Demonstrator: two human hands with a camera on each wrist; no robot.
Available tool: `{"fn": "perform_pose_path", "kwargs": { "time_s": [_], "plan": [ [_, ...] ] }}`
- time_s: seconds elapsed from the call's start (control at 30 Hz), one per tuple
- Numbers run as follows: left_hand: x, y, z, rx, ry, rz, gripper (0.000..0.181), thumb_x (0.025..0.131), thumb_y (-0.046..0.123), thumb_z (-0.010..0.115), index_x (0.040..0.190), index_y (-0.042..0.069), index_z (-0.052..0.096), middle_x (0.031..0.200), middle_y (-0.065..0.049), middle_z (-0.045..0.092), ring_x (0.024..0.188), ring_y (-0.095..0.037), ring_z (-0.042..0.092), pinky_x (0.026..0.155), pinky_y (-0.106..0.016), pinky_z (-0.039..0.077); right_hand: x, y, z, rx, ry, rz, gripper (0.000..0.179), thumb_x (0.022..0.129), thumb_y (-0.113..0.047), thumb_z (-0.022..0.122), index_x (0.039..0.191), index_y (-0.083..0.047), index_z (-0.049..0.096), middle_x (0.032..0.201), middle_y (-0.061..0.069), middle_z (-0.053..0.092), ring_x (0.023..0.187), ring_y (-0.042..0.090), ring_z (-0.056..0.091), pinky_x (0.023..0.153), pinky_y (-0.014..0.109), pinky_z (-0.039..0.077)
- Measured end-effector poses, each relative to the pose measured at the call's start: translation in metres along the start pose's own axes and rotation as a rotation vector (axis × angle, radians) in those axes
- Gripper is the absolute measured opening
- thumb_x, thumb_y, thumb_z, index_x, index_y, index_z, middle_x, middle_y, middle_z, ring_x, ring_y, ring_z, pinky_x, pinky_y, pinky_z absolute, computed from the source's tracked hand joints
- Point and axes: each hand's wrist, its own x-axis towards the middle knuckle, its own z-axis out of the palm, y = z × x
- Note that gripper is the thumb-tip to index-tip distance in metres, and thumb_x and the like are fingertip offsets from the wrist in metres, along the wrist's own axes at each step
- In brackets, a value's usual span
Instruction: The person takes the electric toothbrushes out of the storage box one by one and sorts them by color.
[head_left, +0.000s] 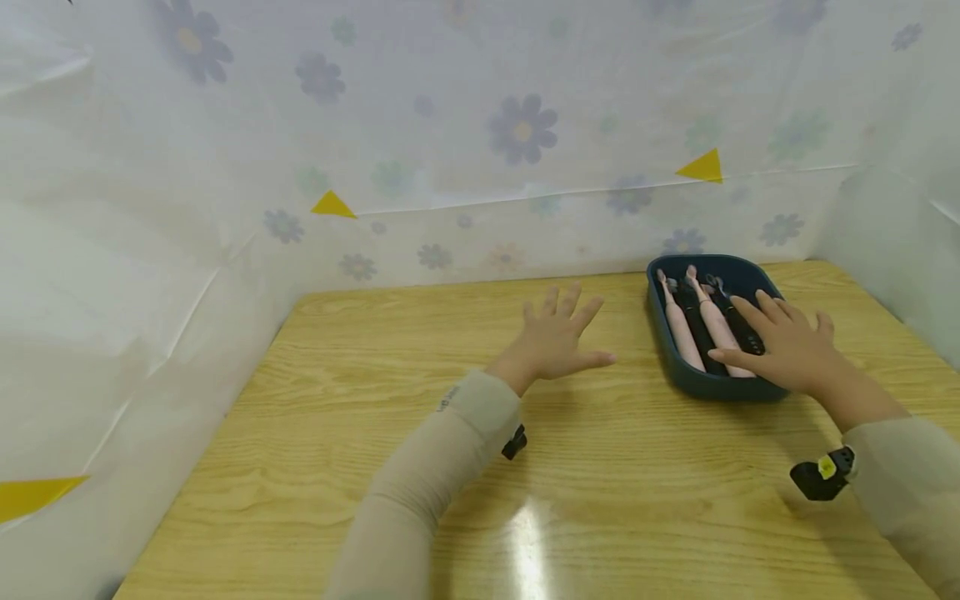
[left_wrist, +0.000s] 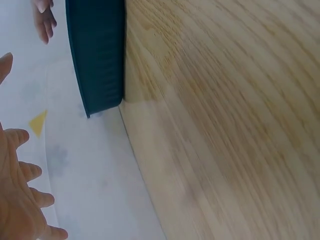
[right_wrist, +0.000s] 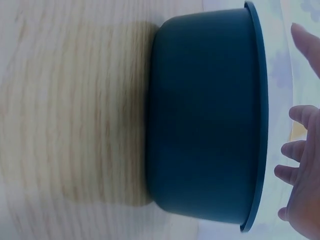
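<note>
A dark teal plastic tub [head_left: 708,387] stands at the right rear of the table. Inside lie two pink electric toothbrushes [head_left: 681,333] and black ones [head_left: 750,340] side by side, heads pointing to the back. My right hand [head_left: 798,350] hovers over the tub's right front part with its fingers spread, holding nothing. In the right wrist view that hand [right_wrist: 306,185] is beyond the tub's rim [right_wrist: 261,115]. Left of the tub, my left hand [head_left: 553,343] is held above the table, fingers straight and apart, gripping nothing; the left wrist view shows its palm [left_wrist: 17,200].
The wood-grain table [head_left: 360,433] is bounded by a white flowered sheet [head_left: 450,108] at the back and plain white sheets at the sides. Yellow triangles [head_left: 703,167] mark the sheets. Small black cameras [head_left: 821,477] sit under both wrists.
</note>
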Motion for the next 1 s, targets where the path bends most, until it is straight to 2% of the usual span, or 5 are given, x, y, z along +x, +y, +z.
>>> {"fn": "perform_pose_path", "kwargs": {
  "time_s": [0.27, 0.47, 0.73, 0.9, 1.0],
  "plan": [
    [0.005, 0.009, 0.004, -0.064, -0.013, 0.007, 0.080, 0.074, 0.072, 0.028, 0.136, 0.036, -0.008, 0.142, 0.000, -0.014, 0.127, -0.027, -0.010, 0.097, -0.055, 0.001, -0.008, 0.012, 0.005, 0.014, 0.014, -0.008, 0.087, 0.080, -0.052, 0.050, 0.139, -0.009, 0.003, 0.137, 0.029, 0.004, 0.120, 0.048, 0.004, 0.082, 0.068, -0.005],
    [0.010, 0.013, 0.005, -0.094, -0.014, 0.016, 0.079, 0.075, 0.071, 0.028, 0.137, 0.035, -0.006, 0.143, 0.000, -0.011, 0.128, -0.026, -0.007, 0.098, -0.053, 0.005, -0.013, 0.024, 0.010, 0.054, 0.016, -0.017, 0.086, 0.081, -0.048, 0.051, 0.139, -0.006, 0.003, 0.136, 0.031, 0.002, 0.120, 0.048, 0.003, 0.081, 0.069, -0.003],
    [0.017, 0.017, 0.004, -0.152, -0.034, 0.038, 0.076, 0.078, 0.068, 0.028, 0.137, 0.034, -0.005, 0.143, 0.001, -0.008, 0.129, -0.022, 0.002, 0.099, -0.049, 0.010, -0.019, 0.038, 0.014, 0.043, 0.048, -0.027, 0.085, 0.081, -0.044, 0.053, 0.139, -0.005, 0.006, 0.133, 0.036, 0.008, 0.113, 0.055, 0.014, 0.078, 0.068, 0.010],
    [0.022, 0.019, 0.004, -0.180, -0.045, 0.047, 0.074, 0.080, 0.066, 0.028, 0.138, 0.032, -0.003, 0.144, 0.000, -0.003, 0.129, -0.020, 0.005, 0.099, -0.049, 0.013, -0.021, 0.044, 0.017, 0.045, 0.066, -0.017, 0.084, 0.081, -0.043, 0.054, 0.138, -0.003, 0.007, 0.132, 0.036, 0.010, 0.110, 0.057, 0.016, 0.078, 0.067, 0.014],
    [0.024, 0.021, 0.004, -0.230, -0.056, 0.048, 0.073, 0.080, 0.064, 0.029, 0.138, 0.032, -0.002, 0.144, 0.001, -0.002, 0.129, -0.019, 0.006, 0.099, -0.049, 0.012, -0.022, 0.046, 0.019, 0.029, 0.071, -0.003, 0.085, 0.080, -0.044, 0.054, 0.138, -0.001, 0.008, 0.132, 0.036, 0.009, 0.108, 0.058, 0.018, 0.078, 0.067, 0.015]
  ]
}}
